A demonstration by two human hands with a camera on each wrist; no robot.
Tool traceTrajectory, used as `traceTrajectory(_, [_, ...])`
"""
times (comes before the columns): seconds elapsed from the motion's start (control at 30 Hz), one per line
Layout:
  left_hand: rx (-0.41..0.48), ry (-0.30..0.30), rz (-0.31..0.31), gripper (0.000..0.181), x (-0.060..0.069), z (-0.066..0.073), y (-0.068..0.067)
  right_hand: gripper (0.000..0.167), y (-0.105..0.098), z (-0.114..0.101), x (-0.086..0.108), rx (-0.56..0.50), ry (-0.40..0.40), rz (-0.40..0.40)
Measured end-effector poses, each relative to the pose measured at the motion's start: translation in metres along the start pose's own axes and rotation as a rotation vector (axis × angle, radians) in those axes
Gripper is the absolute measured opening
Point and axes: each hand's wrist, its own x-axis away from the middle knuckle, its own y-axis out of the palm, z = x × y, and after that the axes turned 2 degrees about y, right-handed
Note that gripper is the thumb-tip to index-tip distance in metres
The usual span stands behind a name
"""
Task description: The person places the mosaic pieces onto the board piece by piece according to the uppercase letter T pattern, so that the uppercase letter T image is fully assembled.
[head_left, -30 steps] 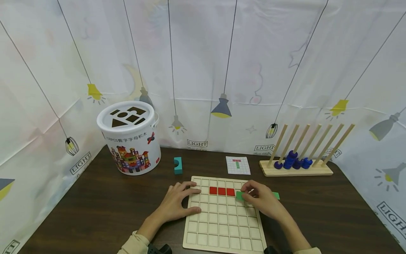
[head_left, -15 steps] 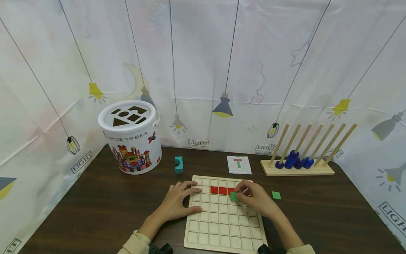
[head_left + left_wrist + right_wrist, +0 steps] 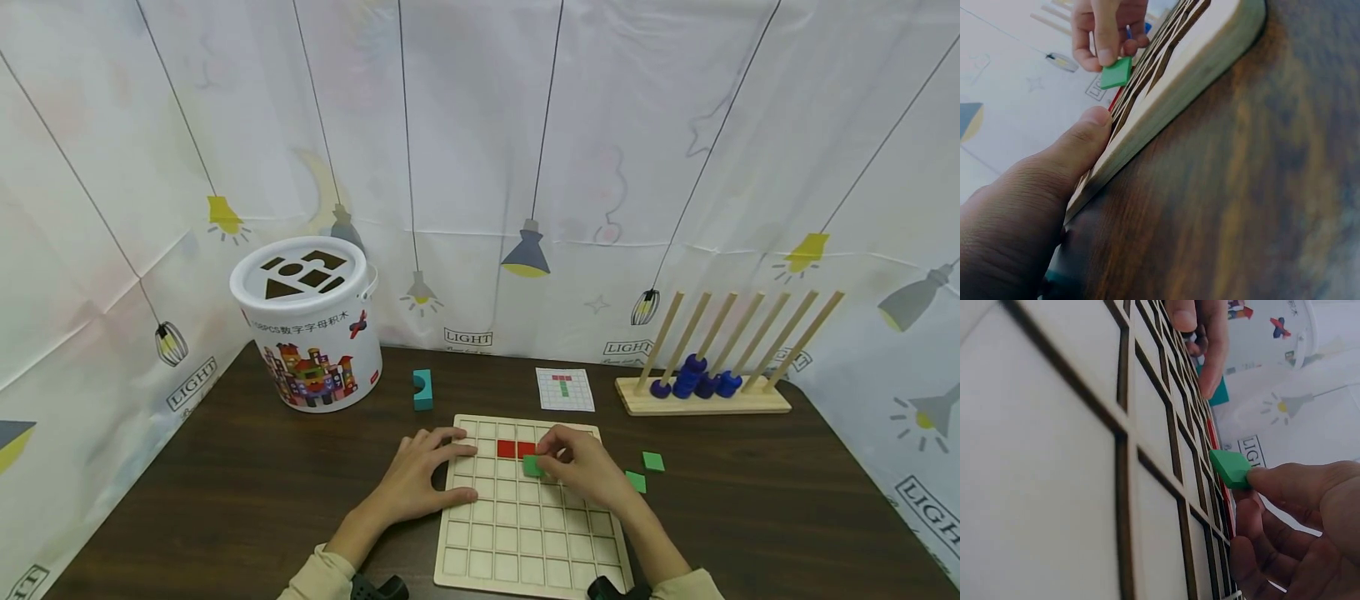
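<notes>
My right hand (image 3: 585, 468) pinches a green square tile (image 3: 532, 466) between thumb and fingertips. In the right wrist view the held green tile (image 3: 1231, 468) is tilted above the wooden grid board (image 3: 528, 543). Two red tiles (image 3: 506, 449) show side by side in an upper row of the board; the right hand hides what lies just right of them. My left hand (image 3: 420, 477) rests at the board's left edge, fingers spread and fairly straight. The left wrist view shows its thumb (image 3: 1082, 140) against the board's rim (image 3: 1191, 87).
Two loose green tiles (image 3: 653, 462) lie on the dark table right of the board. Behind it are a small grid card (image 3: 566, 390) with a red and green pattern, a teal arch block (image 3: 423, 390), a white block bucket (image 3: 307, 325) and a wooden peg stand (image 3: 701, 406) with blue beads.
My right hand has carried the green tile leftward over the board, below the red row, and now covers the rightmost red tile. Two table tiles are now uncovered. The left hand stays put.
</notes>
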Motion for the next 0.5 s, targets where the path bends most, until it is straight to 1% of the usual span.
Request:
traceTrajectory(0.13, [-0.003, 0.006, 0.003, 0.058, 0.0009, 0.0006, 0.0007, 0.009, 0.0042, 0.0008, -0.0001, 0.002, 0.024, -0.008])
traceTrajectory(0.27, [-0.023, 0.020, 0.017, 0.058, 0.0014, 0.0005, 0.0003, 0.008, 0.0060, 0.0014, 0.0009, 0.030, 0.030, -0.018])
traceTrajectory(0.5, [-0.014, -0.008, -0.004, 0.059, 0.0012, 0.0017, -0.0010, 0.006, 0.0064, 0.0001, 0.0019, 0.078, 0.000, -0.011])
